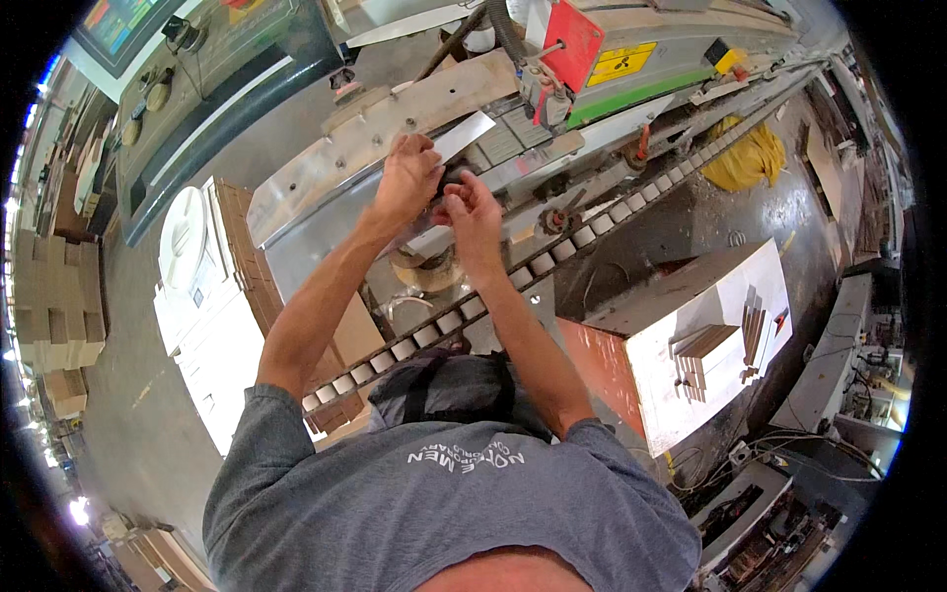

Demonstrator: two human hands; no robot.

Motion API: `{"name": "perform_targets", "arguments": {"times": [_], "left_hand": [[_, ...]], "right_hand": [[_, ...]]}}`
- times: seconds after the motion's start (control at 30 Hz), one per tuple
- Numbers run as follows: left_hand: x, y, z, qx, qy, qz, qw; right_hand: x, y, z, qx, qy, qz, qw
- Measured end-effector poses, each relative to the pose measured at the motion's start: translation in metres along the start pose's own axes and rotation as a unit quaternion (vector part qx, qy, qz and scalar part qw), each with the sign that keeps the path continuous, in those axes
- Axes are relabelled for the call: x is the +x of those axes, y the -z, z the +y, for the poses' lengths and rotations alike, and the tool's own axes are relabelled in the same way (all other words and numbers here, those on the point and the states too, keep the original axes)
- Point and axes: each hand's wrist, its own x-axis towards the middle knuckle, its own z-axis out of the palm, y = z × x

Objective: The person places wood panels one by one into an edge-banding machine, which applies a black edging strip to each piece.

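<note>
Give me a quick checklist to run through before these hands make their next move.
1. Both hands visible: ok. The left hand and right hand are close together.
2. Hands clear of the machine: not ok. Both are over its working area.
3. Firm grip on the white strip: cannot tell. It lies by the left hand's fingers, but contact is unclear.
4. Anything pinched in the right hand: cannot tell. The spot at its fingertips is too dark.
5. Hands off the roller track: ok. Both are beyond it.
6. Machine stopped: cannot tell from a single still.
</note>
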Motion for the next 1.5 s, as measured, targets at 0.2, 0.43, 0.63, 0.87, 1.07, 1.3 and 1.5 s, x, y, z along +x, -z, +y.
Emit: {"name": "perform_targets", "arguments": {"times": [0.2, 0.43, 0.63, 0.87, 1.07, 1.3, 1.5], "left_hand": [[0.005, -0.001, 0.003, 0.142, -0.026, 0.022, 0.989], [-0.024, 0.005, -0.011, 0.089, 0.07, 0.083, 0.99], [-0.021, 0.003, -0.016, 0.111, 0.086, 0.083, 0.987], [-0.019, -0.006, -0.012, 0.133, 0.111, 0.082, 0.981], [0.002, -0.028, -0.009, 0.163, 0.094, 0.04, 0.981], [0.046, -0.059, 0.007, 0.139, 0.08, -0.015, 0.987], [0.089, -0.09, 0.014, 0.106, 0.029, -0.03, 0.993]], "right_hand": [[0.038, 0.004, -0.024, -0.026, -0.044, -0.039, 0.998], [0.063, -0.003, -0.019, -0.11, -0.108, -0.078, 0.985], [0.066, -0.003, -0.014, -0.124, -0.087, -0.054, 0.987], [0.071, -0.001, -0.018, -0.221, -0.049, -0.075, 0.971], [0.087, 0.013, -0.024, -0.203, -0.019, -0.065, 0.977], [0.121, 0.046, -0.013, -0.151, 0.032, 0.006, 0.988], [0.088, 0.068, -0.053, -0.24, 0.052, -0.012, 0.969]]}}
